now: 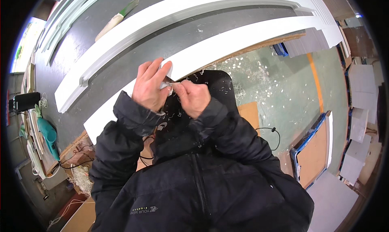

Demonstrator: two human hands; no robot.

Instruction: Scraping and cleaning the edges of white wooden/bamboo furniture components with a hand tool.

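1. My left hand (150, 85) and right hand (195, 96) both pinch a small pale scrap (170, 86) between them.
2. It sits just above the long white painted board (210, 49).

Small pale object (169, 85) between both hands' fingers, too small to identify.

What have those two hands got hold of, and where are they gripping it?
Both hands pinch a small pale, silvery object: the left hand at its left end, the right hand at its right end. What it is cannot be told.
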